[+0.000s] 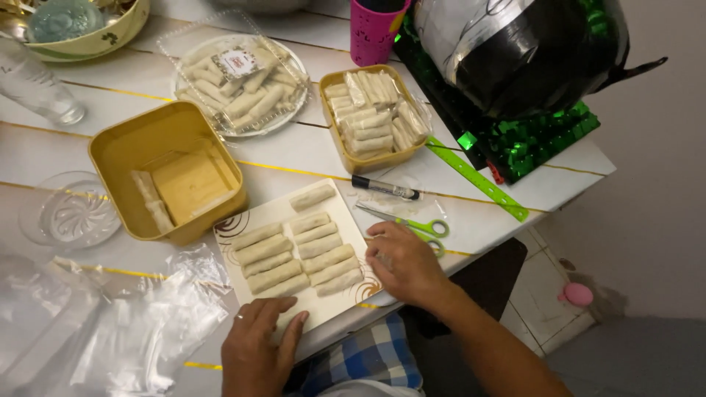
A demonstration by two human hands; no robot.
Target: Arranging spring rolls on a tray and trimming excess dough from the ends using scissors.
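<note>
A white rectangular plate (331,206) with brown swirls holds several pale rolled pastries (298,250) in two columns. My left hand (257,345) lies flat on the plate's near corner, a ring on one finger. My right hand (403,263) rests at the plate's right edge, fingers curled over clear plastic wrap, next to the green-handled scissors (412,223). A black marker pen (385,188) lies just beyond the scissors. Whether the right hand pinches the wrap cannot be made out.
A yellow tub (118,147) left of the plate holds one wrapped roll. Another yellow tub (329,110) and a round white plate (288,50) hold more rolls. Clear plastic bags (140,323), a glass dish (70,215), a green ruler (476,178), pink cup (371,33).
</note>
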